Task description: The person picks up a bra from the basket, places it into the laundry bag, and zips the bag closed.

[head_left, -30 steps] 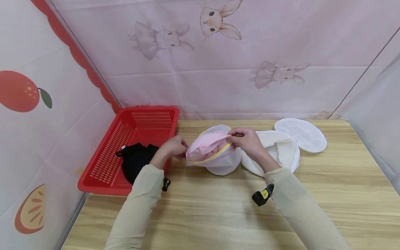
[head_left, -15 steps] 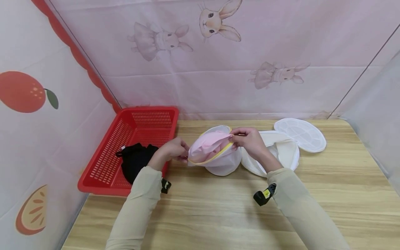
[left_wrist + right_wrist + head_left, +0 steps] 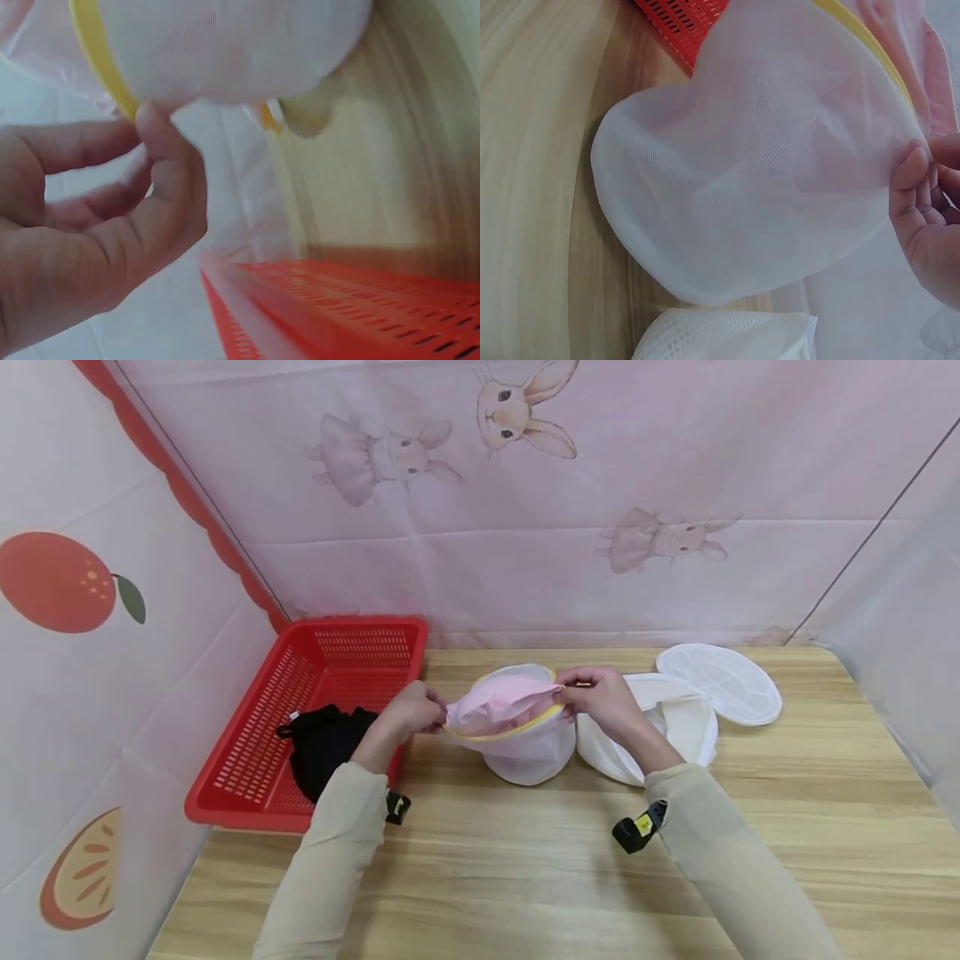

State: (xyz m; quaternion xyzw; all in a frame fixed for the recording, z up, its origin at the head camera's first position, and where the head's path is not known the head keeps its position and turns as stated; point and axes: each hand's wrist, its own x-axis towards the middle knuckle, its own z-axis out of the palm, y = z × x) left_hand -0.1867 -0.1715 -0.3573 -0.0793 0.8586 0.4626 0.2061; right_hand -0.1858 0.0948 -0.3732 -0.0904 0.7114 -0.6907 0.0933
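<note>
A white mesh laundry bag [image 3: 528, 764] with a yellow zipper [image 3: 94, 52] stands at the middle of the table, its mouth unzipped. Inside lies a soft pink garment [image 3: 506, 697], partly showing above the zipper edge. My left hand [image 3: 412, 710] pinches the left end of the mouth between thumb and fingertips. At the opposite end, my right hand [image 3: 603, 697] pinches the edge, with thumb and fingers closed on it in the right wrist view. Between the two hands the mouth is stretched, tilted up to the right. The garment's lower part is hidden by the mesh.
To the left stands a red perforated basket [image 3: 247, 818] with a black garment [image 3: 330, 752] in it. Right of the bag sits an off-white mesh bag [image 3: 603, 756], opened, partly behind my right forearm. A round white mesh panel [image 3: 723, 685] lies beyond it.
My left hand has moved slightly up and left, drawing the left end of the bag's mouth outward and up. The right hand has hardly moved, and the pink garment sits flatter.
</note>
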